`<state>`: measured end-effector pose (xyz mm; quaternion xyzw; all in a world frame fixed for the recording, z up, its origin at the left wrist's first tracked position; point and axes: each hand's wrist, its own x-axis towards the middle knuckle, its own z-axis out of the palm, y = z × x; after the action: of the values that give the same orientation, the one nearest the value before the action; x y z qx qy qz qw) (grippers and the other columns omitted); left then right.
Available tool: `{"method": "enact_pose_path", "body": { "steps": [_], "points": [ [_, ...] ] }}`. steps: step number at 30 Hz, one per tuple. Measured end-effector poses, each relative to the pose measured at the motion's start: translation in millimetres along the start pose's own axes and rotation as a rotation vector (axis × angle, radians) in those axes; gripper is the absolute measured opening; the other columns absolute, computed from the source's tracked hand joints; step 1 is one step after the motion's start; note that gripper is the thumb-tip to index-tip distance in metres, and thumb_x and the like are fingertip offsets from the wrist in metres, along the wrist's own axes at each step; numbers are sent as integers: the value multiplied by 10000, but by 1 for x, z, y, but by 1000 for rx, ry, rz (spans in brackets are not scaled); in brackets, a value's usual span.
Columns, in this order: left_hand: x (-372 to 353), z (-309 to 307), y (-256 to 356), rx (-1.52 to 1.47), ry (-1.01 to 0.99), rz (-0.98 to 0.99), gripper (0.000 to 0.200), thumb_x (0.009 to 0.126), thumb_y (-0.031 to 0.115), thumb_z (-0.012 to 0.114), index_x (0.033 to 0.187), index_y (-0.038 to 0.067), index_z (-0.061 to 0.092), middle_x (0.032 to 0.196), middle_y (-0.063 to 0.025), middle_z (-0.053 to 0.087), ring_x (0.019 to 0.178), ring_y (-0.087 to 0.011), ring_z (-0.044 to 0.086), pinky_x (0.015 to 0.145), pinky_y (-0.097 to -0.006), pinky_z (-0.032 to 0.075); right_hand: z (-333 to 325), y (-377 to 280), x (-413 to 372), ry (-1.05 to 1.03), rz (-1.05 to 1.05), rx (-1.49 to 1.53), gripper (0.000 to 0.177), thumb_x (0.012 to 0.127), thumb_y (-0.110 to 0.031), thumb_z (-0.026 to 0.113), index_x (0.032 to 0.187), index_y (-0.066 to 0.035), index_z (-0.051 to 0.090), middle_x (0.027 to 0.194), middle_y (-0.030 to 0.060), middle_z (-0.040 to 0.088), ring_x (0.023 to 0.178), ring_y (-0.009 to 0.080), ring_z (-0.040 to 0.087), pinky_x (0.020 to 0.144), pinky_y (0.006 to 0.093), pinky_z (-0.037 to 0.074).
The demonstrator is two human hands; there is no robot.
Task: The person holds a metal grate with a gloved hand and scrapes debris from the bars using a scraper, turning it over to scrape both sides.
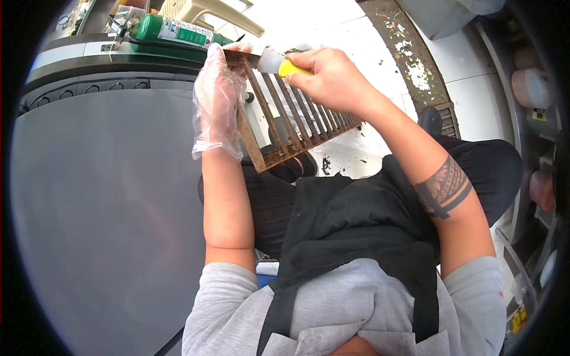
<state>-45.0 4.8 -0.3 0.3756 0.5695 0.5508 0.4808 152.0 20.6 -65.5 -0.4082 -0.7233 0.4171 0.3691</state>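
A rusty, dirt-caked metal grate [289,118] with parallel bars is held tilted above the floor in front of my knees. My left hand [219,89], in a clear plastic glove, grips its upper left corner. My bare right hand [329,74] is closed around the yellow handle of a scraper [291,69]. The scraper's flat blade [271,60] lies against the grate's top edge, near my left hand. Part of my left fingers is hidden behind the grate and the wrinkled glove.
A green fire extinguisher [172,31] lies beyond my left hand, by a beige plastic stool [205,13]. A grey surface [107,207] fills the left side. Dark scrapings [326,165] dot the white floor. A debris-strewn drain channel [409,53] runs at upper right, near shelves with containers [530,88].
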Motion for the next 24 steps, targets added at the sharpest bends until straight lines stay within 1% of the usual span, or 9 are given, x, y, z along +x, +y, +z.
{"method": "enact_pose_path", "body": {
  "steps": [1, 4, 8, 10, 12, 18, 21, 23, 24],
  "points": [
    [1, 1, 0, 38, -4, 1, 443, 1123, 356, 426, 1152, -11, 670, 1076, -92, 720, 957, -151, 629, 877, -281, 477, 0, -6, 0, -7, -26, -73, 379, 906, -202, 664, 1218, 8, 712, 937, 250, 736, 873, 390, 727, 818, 435, 569],
    [7, 2, -3, 78, -48, 63, 429, 1120, 345, 432, 1137, -13, 668, 1077, -98, 720, 963, -158, 634, 897, -289, 482, 11, -20, -1, 95, -23, -181, 339, 891, -172, 612, 1150, 16, 724, 943, 283, 708, 868, 435, 691, 814, 473, 562],
    [4, 6, 0, 141, -71, 88, 422, 1117, 347, 442, 1133, -11, 665, 1081, -100, 721, 958, -153, 631, 890, -285, 477, 23, -18, 2, 73, -82, -261, 302, 875, -116, 578, 1097, 25, 726, 901, 277, 701, 892, 446, 686, 833, 510, 551],
    [4, 4, -1, 83, -17, 40, 427, 1115, 354, 448, 1126, -9, 672, 1077, -88, 730, 934, -140, 629, 857, -274, 471, -7, -29, 3, -52, 6, -261, 317, 884, -136, 597, 1130, 12, 730, 936, 265, 715, 890, 429, 698, 838, 486, 556],
    [8, -3, -4, 149, -43, 66, 424, 1115, 360, 449, 1133, 1, 674, 1070, -75, 737, 927, -133, 629, 860, -275, 476, -22, -25, 1, -120, 0, -164, 235, 801, -121, 569, 916, -9, 741, 878, 249, 716, 866, 416, 706, 826, 498, 559],
    [5, 3, -1, 168, -62, 88, 402, 1105, 371, 479, 1089, 33, 696, 1048, -41, 730, 912, -104, 612, 844, -271, 465, -9, -22, 6, 5, -12, -131, 260, 854, -140, 610, 1037, -59, 776, 951, 182, 747, 924, 374, 717, 878, 450, 557],
    [3, 9, 2, 233, -56, 120, 382, 1098, 364, 501, 1074, 38, 699, 1034, -24, 721, 922, -97, 605, 850, -261, 457, -9, -28, 6, 22, -116, -420, 248, 829, -135, 615, 994, -63, 785, 941, 178, 750, 914, 366, 723, 869, 459, 567],
    [2, 9, 3, 296, -53, 143, 375, 1088, 369, 519, 1076, 43, 701, 1027, -15, 720, 907, -100, 598, 850, -255, 454, -27, -58, 6, -322, 34, -511, 232, 792, -137, 622, 933, -45, 781, 912, 191, 746, 890, 367, 727, 838, 471, 578],
    [2, 11, 0, 299, -45, 144, 375, 1088, 369, 519, 1076, 43, 701, 1027, -15, 720, 907, -100, 598, 850, -255, 454, -30, -61, 3, -326, 27, -507, 232, 792, -137, 622, 933, -45, 781, 912, 191, 746, 890, 367, 727, 838, 471, 578]
  ]
}}
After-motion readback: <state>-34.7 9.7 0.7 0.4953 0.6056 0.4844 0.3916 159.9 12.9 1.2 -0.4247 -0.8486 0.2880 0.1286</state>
